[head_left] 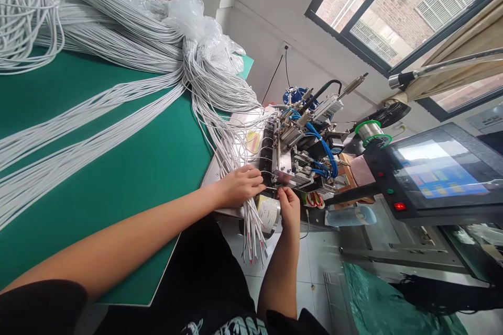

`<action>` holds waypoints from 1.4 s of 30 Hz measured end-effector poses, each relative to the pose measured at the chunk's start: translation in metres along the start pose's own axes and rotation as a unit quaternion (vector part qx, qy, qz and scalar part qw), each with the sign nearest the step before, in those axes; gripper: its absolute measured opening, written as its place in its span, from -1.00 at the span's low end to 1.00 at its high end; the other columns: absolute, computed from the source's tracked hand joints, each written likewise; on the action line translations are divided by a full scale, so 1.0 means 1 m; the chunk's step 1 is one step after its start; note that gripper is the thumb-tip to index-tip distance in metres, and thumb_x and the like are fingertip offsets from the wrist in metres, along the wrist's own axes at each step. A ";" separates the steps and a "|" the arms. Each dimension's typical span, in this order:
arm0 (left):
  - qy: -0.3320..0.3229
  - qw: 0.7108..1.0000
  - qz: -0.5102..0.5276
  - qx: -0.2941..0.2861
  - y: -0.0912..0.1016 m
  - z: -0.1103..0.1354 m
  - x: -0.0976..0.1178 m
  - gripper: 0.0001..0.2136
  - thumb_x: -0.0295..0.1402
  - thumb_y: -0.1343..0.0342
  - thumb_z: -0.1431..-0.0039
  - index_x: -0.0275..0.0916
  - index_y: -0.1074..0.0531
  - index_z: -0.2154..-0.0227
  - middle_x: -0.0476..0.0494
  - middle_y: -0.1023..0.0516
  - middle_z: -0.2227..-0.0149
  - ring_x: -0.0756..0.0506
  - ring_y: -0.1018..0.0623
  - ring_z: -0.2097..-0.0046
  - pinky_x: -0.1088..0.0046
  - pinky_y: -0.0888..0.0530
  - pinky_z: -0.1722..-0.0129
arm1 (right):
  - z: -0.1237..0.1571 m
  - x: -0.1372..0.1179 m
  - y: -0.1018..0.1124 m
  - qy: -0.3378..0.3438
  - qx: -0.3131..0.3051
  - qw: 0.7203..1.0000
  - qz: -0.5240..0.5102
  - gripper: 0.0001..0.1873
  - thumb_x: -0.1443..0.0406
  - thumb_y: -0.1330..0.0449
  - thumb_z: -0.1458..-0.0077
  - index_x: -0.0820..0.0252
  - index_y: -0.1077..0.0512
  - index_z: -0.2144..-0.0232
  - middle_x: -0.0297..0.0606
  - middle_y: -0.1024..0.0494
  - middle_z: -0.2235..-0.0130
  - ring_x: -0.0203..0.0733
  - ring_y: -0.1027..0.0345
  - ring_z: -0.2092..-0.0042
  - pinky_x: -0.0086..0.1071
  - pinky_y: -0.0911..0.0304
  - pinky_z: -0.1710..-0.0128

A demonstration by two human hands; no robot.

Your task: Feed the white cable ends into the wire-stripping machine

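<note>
My left hand rests over a hanging bundle of white cables, its fingers closed on one cable near the machine's front edge. Between both hands that single white cable stretches a short way. At its other side my right hand pinches it between thumb and fingertips; the cable's tip is too small to make out. Just beyond the hands stands a bench machine with metal clamps, cylinders and blue air tubes. Several cables run into its black slotted holder. Reddish tips show on the bundle's lower ends.
A large heap of white cables, partly wrapped in clear plastic, lies on the green table. A wire spool and a touchscreen are right of the machine. A roll sits below my hands.
</note>
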State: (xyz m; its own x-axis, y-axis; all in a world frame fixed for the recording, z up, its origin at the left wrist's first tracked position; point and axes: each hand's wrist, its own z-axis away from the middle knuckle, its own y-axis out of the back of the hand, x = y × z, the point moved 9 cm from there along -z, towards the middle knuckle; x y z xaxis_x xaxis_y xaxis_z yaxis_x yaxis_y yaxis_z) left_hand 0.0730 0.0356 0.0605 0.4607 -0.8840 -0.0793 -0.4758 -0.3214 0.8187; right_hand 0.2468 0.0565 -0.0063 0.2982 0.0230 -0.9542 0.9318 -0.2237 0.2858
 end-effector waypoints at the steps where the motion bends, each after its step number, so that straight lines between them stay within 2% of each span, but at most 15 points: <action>1: 0.001 1.000 0.001 -0.004 -0.001 0.000 0.000 -0.76 -0.53 0.00 -0.16 -0.28 -0.44 0.13 -0.18 -0.46 0.29 -0.15 -0.39 0.12 0.27 -0.25 0.02 | -0.001 0.002 -0.003 -0.009 -0.010 1.000 -0.018 -0.68 0.08 -0.21 -0.01 0.19 -0.31 0.56 -0.43 -0.25 0.57 -0.32 -0.04 0.50 -0.45 0.01 0.50; 6: 0.004 1.000 0.005 -0.015 -0.003 0.000 -0.001 -0.76 -0.52 -0.01 -0.14 -0.28 -0.45 0.15 -0.17 -0.46 0.31 -0.15 -0.39 0.15 0.28 -0.26 0.03 | -0.001 0.001 -0.009 -0.023 -0.027 0.997 -0.068 -0.69 0.14 -0.21 0.00 0.17 -0.24 0.60 -0.46 -0.14 0.59 -0.35 0.08 0.53 -0.45 0.12 0.53; 16: 0.001 1.000 0.009 0.001 -0.001 0.000 0.000 -0.77 -0.52 -0.02 -0.10 -0.30 -0.44 0.17 -0.16 -0.45 0.34 -0.15 -0.39 0.16 0.27 -0.26 0.04 | 0.002 0.003 -0.009 -0.028 0.009 0.995 -0.093 -0.67 0.14 -0.21 0.04 0.16 -0.19 0.62 -0.47 -0.09 0.60 -0.35 0.13 0.54 -0.43 0.19 0.54; 23: 0.007 1.000 0.017 -0.013 -0.009 0.001 -0.003 -0.76 -0.49 -0.04 -0.09 -0.29 -0.44 0.16 -0.15 -0.44 0.35 -0.14 -0.39 0.16 0.28 -0.27 0.06 | -0.001 0.011 -0.010 -0.055 0.001 0.995 -0.086 -0.69 0.13 -0.21 0.10 0.16 -0.21 0.64 -0.46 -0.09 0.62 -0.35 0.12 0.55 -0.43 0.18 0.55; 28: 0.015 0.999 0.025 -0.029 -0.011 0.001 -0.004 -0.74 -0.50 -0.04 -0.08 -0.28 -0.44 0.15 -0.16 -0.45 0.33 -0.15 -0.39 0.15 0.28 -0.27 0.06 | -0.002 0.018 -0.015 -0.095 -0.008 0.988 -0.121 -0.69 0.13 -0.19 0.17 0.15 -0.17 0.67 -0.47 -0.08 0.65 -0.37 0.14 0.57 -0.44 0.18 0.58; 32: 0.027 0.999 0.025 -0.030 -0.010 0.001 -0.006 -0.75 -0.50 -0.04 -0.09 -0.27 -0.46 0.15 -0.15 -0.46 0.35 -0.14 -0.40 0.16 0.29 -0.27 0.06 | 0.000 0.020 -0.017 -0.118 0.007 0.980 -0.158 -0.67 0.14 -0.20 0.21 0.14 -0.13 0.68 -0.49 -0.04 0.66 -0.38 0.17 0.58 -0.44 0.19 0.59; 42: 0.028 0.999 0.015 -0.020 -0.010 0.002 -0.006 -0.73 -0.50 -0.06 -0.07 -0.26 -0.47 0.14 -0.14 -0.47 0.35 -0.14 -0.41 0.16 0.28 -0.26 0.07 | 0.004 0.020 -0.019 -0.114 0.005 0.979 -0.169 -0.62 0.08 -0.25 0.22 0.14 -0.15 0.64 -0.49 -0.10 0.64 -0.37 0.09 0.57 -0.45 0.07 0.57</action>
State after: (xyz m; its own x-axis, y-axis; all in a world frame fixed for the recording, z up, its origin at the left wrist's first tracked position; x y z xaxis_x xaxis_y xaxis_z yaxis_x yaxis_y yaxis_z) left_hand 0.0735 0.0435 0.0515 0.4886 -0.8722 -0.0222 -0.4611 -0.2798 0.8421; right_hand 0.2346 0.0569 -0.0309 -0.0824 -0.1198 -0.9894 0.9668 -0.2507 -0.0501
